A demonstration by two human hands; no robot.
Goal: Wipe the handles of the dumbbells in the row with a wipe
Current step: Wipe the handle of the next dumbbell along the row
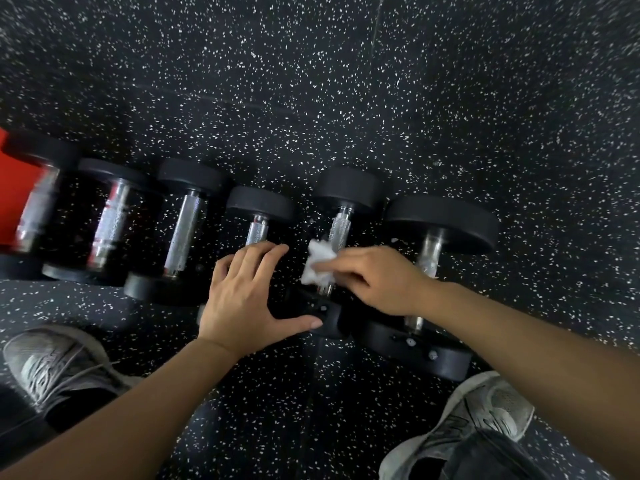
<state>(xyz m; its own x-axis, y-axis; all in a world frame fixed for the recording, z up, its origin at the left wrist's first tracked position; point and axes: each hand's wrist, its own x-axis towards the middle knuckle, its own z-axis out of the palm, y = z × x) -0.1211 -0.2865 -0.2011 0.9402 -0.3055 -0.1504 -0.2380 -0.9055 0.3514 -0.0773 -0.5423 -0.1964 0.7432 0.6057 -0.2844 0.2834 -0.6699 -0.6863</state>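
Six dumbbells [242,233] in a row on speckled floor [346,81]. Right hand [377,278], fingers [332,266] pinched on a crumpled white wipe [318,263], pressed against the fifth handle [339,228]. At 9 o'clock of it, left hand [242,296] spread wide, flat over the fourth dumbbell's near end. Grey shoes [52,368] at 7 and 5 o'clock.

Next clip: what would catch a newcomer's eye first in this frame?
The white wipe, bright against the dark speckled floor, pinched in the right hand on the handle of the second dumbbell from the right. Next, the row of six dumbbells across the middle, with the open left hand resting over the neighbouring one. A red object stands out at the far left edge.
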